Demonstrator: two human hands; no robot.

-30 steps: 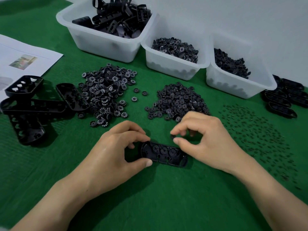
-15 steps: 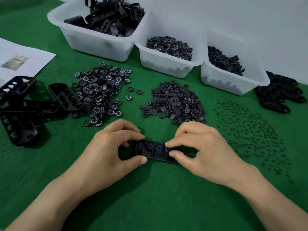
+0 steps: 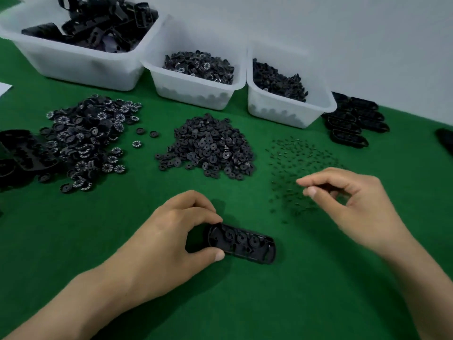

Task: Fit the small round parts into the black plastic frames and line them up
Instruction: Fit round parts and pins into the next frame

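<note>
Fingers (image 3: 201,215) of the left hand (image 3: 166,239) pinch the black oblong plastic frame (image 3: 242,242). Over tiny black pins (image 3: 294,158) the right hand (image 3: 348,200) hovers half-curled, hold unclear.

The right grip (image 3: 353,200) has left the black frame (image 3: 241,242) and swung right. It now hovers over the scattered tiny pins (image 3: 294,153), fingers curled, thumb near forefinger.

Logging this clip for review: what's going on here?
A person is assembling at a green mat. The left hand grips one end of a black plastic frame lying flat, with several small round parts already seated in it. The right hand hovers over a scatter of tiny black pieces, thumb and forefinger close together; whether it pinches one is too blurred to tell. Two piles of round parts lie beyond.
</note>
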